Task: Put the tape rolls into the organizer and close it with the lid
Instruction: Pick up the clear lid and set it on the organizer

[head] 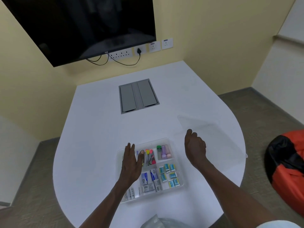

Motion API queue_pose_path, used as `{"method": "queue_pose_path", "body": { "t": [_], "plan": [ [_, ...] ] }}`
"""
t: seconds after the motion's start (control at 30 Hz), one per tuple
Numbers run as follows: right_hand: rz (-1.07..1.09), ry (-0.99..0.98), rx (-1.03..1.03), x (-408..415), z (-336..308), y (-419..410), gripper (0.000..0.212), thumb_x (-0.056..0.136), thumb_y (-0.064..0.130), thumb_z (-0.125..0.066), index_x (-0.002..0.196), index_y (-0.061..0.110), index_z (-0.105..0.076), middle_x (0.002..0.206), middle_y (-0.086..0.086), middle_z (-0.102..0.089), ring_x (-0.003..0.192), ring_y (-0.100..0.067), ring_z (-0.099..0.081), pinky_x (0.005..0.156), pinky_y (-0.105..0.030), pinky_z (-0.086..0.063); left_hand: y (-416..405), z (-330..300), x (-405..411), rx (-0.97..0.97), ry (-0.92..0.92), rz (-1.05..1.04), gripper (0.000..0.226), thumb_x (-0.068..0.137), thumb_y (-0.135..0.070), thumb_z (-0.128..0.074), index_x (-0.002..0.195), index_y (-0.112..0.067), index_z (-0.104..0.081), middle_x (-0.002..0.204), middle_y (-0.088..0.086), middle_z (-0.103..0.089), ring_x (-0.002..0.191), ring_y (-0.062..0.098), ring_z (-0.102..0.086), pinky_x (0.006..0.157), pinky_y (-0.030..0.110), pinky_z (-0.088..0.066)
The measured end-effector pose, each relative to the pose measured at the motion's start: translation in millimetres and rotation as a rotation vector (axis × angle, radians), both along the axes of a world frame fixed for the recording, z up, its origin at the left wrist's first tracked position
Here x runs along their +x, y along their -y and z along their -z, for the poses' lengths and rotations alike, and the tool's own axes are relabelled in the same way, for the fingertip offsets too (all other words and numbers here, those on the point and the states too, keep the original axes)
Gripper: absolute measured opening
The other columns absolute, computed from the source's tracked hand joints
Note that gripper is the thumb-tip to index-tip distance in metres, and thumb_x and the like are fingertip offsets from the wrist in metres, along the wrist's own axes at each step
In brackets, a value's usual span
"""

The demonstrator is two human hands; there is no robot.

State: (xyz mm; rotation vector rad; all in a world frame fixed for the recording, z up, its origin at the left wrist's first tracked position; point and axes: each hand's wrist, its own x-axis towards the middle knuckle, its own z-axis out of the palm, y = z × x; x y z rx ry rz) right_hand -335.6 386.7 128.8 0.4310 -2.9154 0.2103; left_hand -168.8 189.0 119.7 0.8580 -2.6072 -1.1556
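Observation:
A clear plastic organizer (179, 168) with several compartments sits open on the white table near me. It holds coloured markers, small tubes, blue eraser packs and staple boxes. My left hand (131, 162) hovers flat over its left compartments, fingers apart and holding nothing. My right hand (195, 148) is raised to the right of the organizer, loosely curled and empty. The clear lid (212, 137) lies flat on the table to the right, just beyond my right hand. No tape rolls are visible; the left compartments are hidden under my left hand.
A grey cable hatch (139, 95) is set into the white table (98, 129) farther back. A wall screen (79, 28) and sockets hang behind. An orange-and-black bag (287, 163) sits on the floor at right. Crumpled clear plastic (158, 222) lies at the table's near edge.

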Motion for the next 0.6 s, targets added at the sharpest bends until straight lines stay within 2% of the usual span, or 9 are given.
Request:
{"method": "queue_pose_path", "body": {
  "t": [0.13,0.2,0.33,0.5,0.6],
  "plan": [
    [-0.081,-0.082,-0.11,7,-29,21,0.031,0.065,-0.014,-0.066,0.09,0.003,-0.057,0.061,-0.008,-0.052,0.041,-0.019,-0.044,0.043,-0.025,-0.026,6,-6,-3,0.026,-0.023,0.006,0.066,0.103,-0.044,-0.038,0.158,-0.012,-0.021,0.169,0.003,-0.011,0.157,0.015,-0.005,0.127,0.033,-0.007],
    [-0.139,-0.11,-0.162,13,-46,34,0.029,0.068,-0.016,-0.061,0.087,0.005,-0.055,0.062,-0.007,-0.052,0.043,-0.017,-0.04,0.043,-0.026,-0.027,8,-9,-5,0.058,-0.042,0.004,0.065,0.103,-0.044,-0.037,0.158,-0.012,-0.022,0.168,0.004,-0.013,0.157,0.016,-0.008,0.128,0.034,-0.009],
    [-0.276,-0.122,-0.207,31,-81,58,0.032,0.066,-0.017,-0.056,0.085,0.008,-0.051,0.063,-0.007,-0.051,0.043,-0.021,-0.047,0.041,-0.026,-0.03,11,-18,-9,0.143,-0.076,-0.014,0.061,0.104,-0.041,-0.038,0.155,-0.011,-0.028,0.166,0.005,-0.024,0.155,0.018,-0.02,0.127,0.034,-0.015],
    [-0.414,-0.191,-0.304,55,-108,86,0.038,0.071,-0.015,-0.053,0.099,0.01,-0.053,0.068,-0.007,-0.056,0.045,-0.024,-0.05,0.041,-0.031,-0.045,15,-32,-17,0.238,-0.1,-0.016,0.053,0.105,-0.04,-0.035,0.152,-0.016,-0.036,0.161,0.004,-0.036,0.15,0.02,-0.033,0.118,0.027,-0.022],
    [-0.491,-0.237,-0.357,67,-117,99,0.052,0.069,-0.011,-0.06,0.118,0.007,-0.054,0.074,-0.008,-0.061,0.046,-0.026,-0.054,0.04,-0.032,-0.048,22,-45,-24,0.286,-0.156,-0.002,0.052,0.106,-0.04,-0.033,0.153,-0.018,-0.037,0.161,0.0,-0.036,0.149,0.016,-0.033,0.115,0.021,-0.02]
  ]
}}
